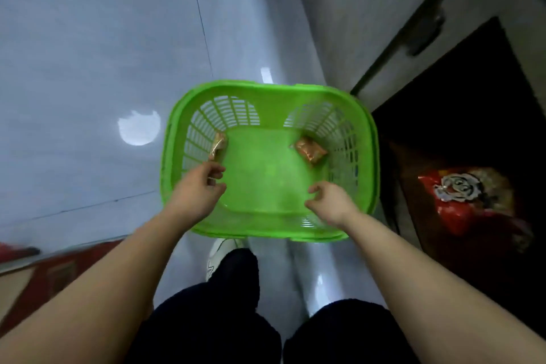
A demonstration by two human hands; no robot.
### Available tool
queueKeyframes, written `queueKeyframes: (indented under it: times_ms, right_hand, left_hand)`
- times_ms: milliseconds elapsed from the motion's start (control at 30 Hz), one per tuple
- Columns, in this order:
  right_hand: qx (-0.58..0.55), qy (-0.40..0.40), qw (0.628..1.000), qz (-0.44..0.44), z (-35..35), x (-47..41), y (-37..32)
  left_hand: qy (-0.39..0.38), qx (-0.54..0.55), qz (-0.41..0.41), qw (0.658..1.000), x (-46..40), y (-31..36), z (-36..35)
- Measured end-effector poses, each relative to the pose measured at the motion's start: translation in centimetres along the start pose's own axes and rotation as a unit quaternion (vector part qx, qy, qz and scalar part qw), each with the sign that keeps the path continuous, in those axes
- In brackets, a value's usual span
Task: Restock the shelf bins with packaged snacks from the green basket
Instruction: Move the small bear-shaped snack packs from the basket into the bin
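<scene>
The green basket (267, 94) stands on the floor in front of me, seen from above. Two small brown-orange snack packets lie in it. One snack packet (219, 145) leans against the left wall and the other snack packet (309, 150) lies at the right side of the bottom. My left hand (198, 190) reaches in over the left rim, its fingertips just below the left packet, fingers curled and apart. My right hand (331, 201) hovers over the near right part of the basket with fingers curled, holding nothing.
The basket rests on glossy grey floor tiles (97, 53). A pale shelf unit (399, 23) rises at the right, with a dark lower compartment holding a red patterned bag (461, 201). My legs and a white shoe (218, 254) are below the basket. A red object (44, 272) sits at lower left.
</scene>
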State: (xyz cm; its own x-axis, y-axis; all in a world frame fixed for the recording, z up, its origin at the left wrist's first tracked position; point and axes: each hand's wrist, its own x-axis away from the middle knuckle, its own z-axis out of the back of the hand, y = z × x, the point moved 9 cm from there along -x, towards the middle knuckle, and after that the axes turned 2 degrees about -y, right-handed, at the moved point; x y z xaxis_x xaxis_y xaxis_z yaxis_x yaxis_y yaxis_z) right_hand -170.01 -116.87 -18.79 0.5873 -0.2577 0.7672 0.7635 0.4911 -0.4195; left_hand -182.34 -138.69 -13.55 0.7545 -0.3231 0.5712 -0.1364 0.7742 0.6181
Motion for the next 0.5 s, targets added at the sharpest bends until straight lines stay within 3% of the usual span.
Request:
queueKeyframes:
  times_ms: [233, 333, 500]
  right_hand:
    - [0.144, 0.068, 0.987, 0.008, 0.7, -13.7, 2.0]
    - [0.18, 0.069, 0.981, 0.0, 0.1, -17.4, 2.8]
    - [0.216, 0.076, 0.972, -0.043, -1.7, -19.1, 4.9]
  left_hand:
    - [-0.009, -0.153, 0.03, 0.988, -12.7, -6.6, -3.6]
    - [-0.011, -0.143, 0.043, 0.989, -16.5, -8.3, -5.5]
    - [0.057, -0.192, 0.109, 0.974, -19.0, -10.3, -6.8]
